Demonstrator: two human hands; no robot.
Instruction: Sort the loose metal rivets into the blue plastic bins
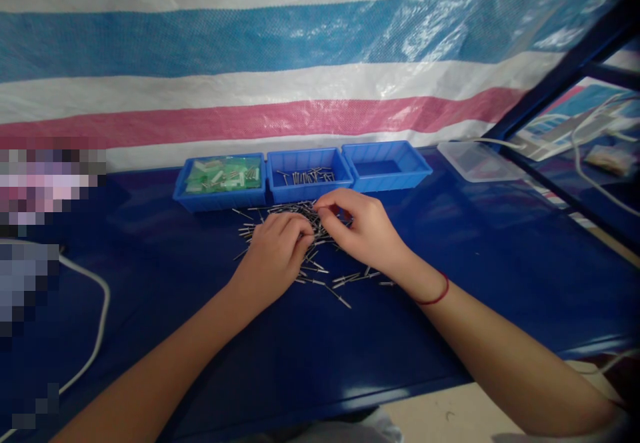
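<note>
A loose pile of silvery blind rivets (343, 280) with thin stems lies on the blue table, partly hidden under both hands. My left hand (277, 246) rests over the pile's left side, fingers curled and thumb pressed to the fingertips. Coming from the right, my right hand (363, 226) pinches with thumb and index finger at the pile's far side. What sits between the fingertips of either hand is too small to make out among the rivets. Just behind the pile, the middle blue bin (310, 193) holds several rivets.
On the left a blue bin (220, 200) contains green-tinted plastic bags of small parts. The right blue bin (390, 181) shows a bare floor. Beside it lies a clear plastic lid or tray (480, 163). A white cable (106, 296) curves across the table's left, near a pixelated area.
</note>
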